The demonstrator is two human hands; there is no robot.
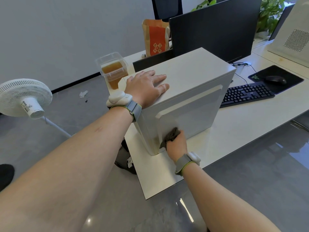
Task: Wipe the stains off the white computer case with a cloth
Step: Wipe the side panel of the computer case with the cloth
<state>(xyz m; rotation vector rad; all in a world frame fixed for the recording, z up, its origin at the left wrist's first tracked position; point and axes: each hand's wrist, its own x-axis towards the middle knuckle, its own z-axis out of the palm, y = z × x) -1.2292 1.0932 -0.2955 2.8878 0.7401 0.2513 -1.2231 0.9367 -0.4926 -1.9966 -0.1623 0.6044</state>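
Case (192,84) stands upright near the tabletop (234,139) corner. Left hand (145,87) lies flat on its top, fingers straight, steadying. Right hand (177,143) has its grip closed round a bunched dark cloth (172,133), pressed to the lower side panel near the front edge.

Risks: hard sideways rubbing could slide the case toward the tabletop edge if the left hand lifts. A bunched cloth covers little and may smear.

Writing: mouse pad (275,78) shows a green logo; not legible. Paper bag (156,37) print unreadable.
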